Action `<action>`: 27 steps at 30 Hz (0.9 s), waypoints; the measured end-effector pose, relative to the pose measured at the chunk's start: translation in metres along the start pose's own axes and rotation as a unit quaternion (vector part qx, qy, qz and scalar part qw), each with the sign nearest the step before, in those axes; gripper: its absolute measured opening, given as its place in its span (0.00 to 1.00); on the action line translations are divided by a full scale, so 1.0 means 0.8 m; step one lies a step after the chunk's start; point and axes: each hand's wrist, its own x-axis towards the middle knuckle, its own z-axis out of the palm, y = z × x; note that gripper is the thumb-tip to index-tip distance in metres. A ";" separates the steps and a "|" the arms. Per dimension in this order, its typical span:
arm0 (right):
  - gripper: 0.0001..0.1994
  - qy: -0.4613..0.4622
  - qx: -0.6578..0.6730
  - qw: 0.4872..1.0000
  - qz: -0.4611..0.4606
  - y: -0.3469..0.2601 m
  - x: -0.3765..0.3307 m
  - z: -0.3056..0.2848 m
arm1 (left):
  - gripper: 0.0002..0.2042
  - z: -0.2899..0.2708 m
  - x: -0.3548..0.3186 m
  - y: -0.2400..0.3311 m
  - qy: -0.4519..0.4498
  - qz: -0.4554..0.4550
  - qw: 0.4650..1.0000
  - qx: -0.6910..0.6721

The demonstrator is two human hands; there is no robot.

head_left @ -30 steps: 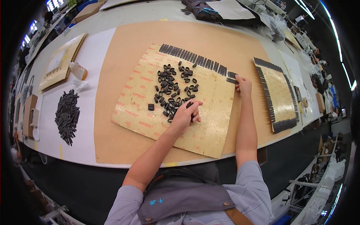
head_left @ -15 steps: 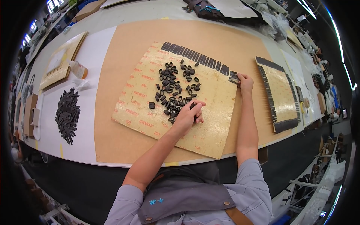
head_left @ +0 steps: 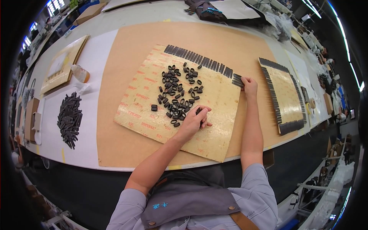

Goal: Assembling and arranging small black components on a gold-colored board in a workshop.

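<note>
A yellowish board (head_left: 214, 126) with red print lies tilted before me. Along its far edge runs a row of flat black strips (head_left: 199, 59), turning the corner onto the right edge. There my right hand (head_left: 249, 86) pinches the end of a black strip (head_left: 237, 82), just below others set on that edge. My left hand (head_left: 194, 122) is closed above the board, its fingers curled round several black strips (head_left: 199, 112), mostly hidden. Beside it, a loose heap of small black loops (head_left: 176, 91) covers the board's middle.
A pile of black strips (head_left: 69, 120) lies at the left. Behind it are a bottle of amber liquid (head_left: 80, 73) and stacked boards (head_left: 63, 63). At the right sits another board (head_left: 284, 94) edged with black strips. Brown paper (head_left: 111, 142) covers the table's middle.
At the board's right corner, the strips by my right hand now lie closer together along the edge. My left hand has turned slightly, still closed on its strips.
</note>
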 end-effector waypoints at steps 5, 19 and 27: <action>0.08 0.022 0.070 0.997 0.003 0.018 0.009 -0.008 | 0.13 -0.005 0.000 -0.004 0.007 0.011 1.000 -0.020; 0.05 -0.005 0.425 0.895 0.133 0.024 0.007 -0.059 | 0.12 -0.016 -0.006 -0.004 0.014 0.004 1.000 -0.009; 0.04 -0.030 0.093 0.974 -0.205 -0.116 -0.180 0.025 | 0.21 -0.015 -0.011 0.004 -0.021 -0.061 0.971 -0.231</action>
